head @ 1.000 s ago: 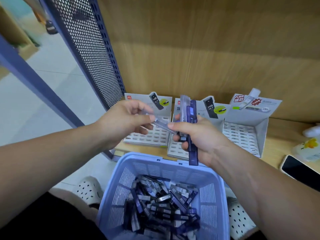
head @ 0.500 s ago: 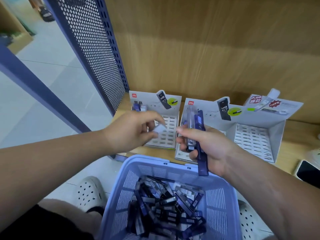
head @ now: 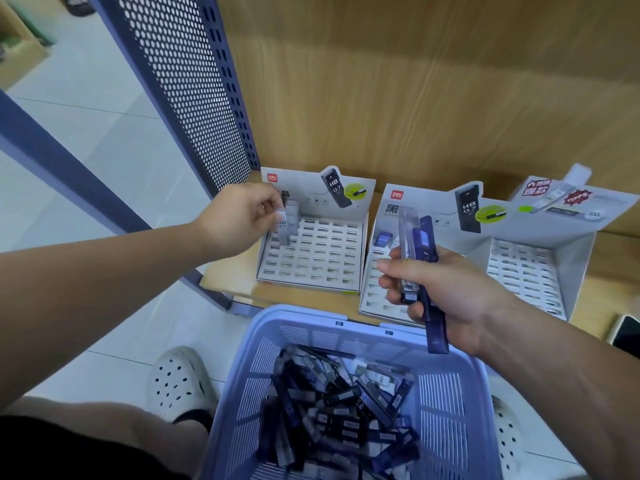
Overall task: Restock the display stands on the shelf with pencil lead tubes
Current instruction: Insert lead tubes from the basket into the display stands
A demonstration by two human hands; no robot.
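Beside the perforated blue side panel (head: 194,81), the left hand (head: 242,216) pinched a clear lead tube (head: 282,225) marked HB 0.7. It held the tube upright over the back left corner of the left display stand (head: 322,261), just beside a few standing tubes (head: 293,208) already seated there. Most of that stand's slots lay bare.

The middle display stand (head: 433,206) held only a couple of tubes at its back left. In front of it, the right hand (head: 450,289) was curled round a small bundle, a clear tube (head: 404,220) and dark blue tubes (head: 427,244), with their ends jutting well past the fingers. The right display stand (head: 526,268) appeared bare, and a phone (head: 625,332) lay at the shelf edge. The lilac basket (head: 446,393) below held a loose heap of spare tubes (head: 346,407).

The likeliest slip was at the left: a tube entering its slot tilted could catch the rim or knock over its standing neighbours. Neither hand steadied the light card stand, so a firm push could slide it. The long, loosely held bundle could also slip from the right hand.
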